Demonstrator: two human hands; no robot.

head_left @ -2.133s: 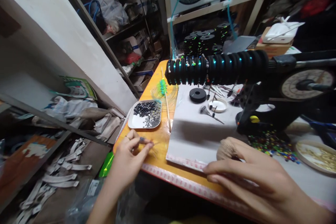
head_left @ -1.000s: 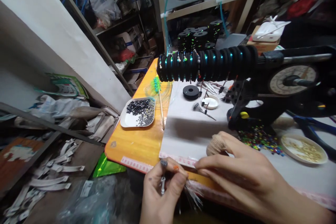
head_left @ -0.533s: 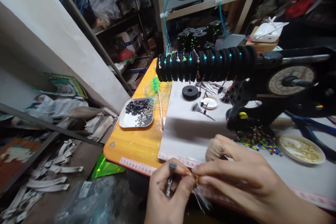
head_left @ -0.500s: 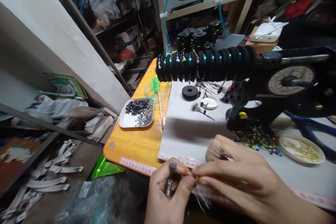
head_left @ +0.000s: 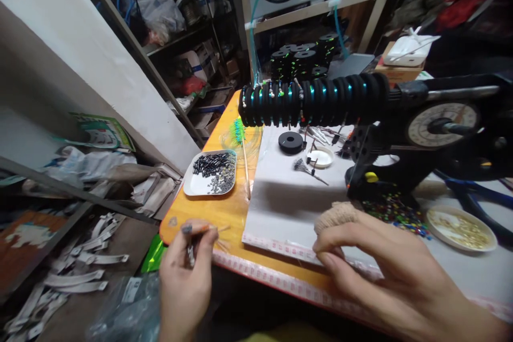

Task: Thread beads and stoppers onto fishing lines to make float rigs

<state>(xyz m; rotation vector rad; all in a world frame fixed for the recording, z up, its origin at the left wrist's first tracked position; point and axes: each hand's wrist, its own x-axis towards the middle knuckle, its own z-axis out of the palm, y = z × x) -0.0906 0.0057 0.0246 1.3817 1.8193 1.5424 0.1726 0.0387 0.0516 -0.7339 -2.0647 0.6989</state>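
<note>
My left hand is closed near the table's front left, with thin pale strands and a small orange piece at its pinched fingertips. A silvery item lies against its curled fingers. My right hand is over the front edge of the white work surface, thumb and forefinger pressed together; whatever they may hold is too small to make out. A tan wrap covers one finger of that hand. Beyond my left hand sits a white tray of black tubes and grey bits.
Black spools wound with shiny line sit on a machine shaft with a dial. Colourful beads lie near a dish of golden pieces. A black disc and a measuring tape along the edge are also there.
My hands have moved apart. The left went to the left with the strands, while the right stayed near its place, its fingertips now away from the left hand.
</note>
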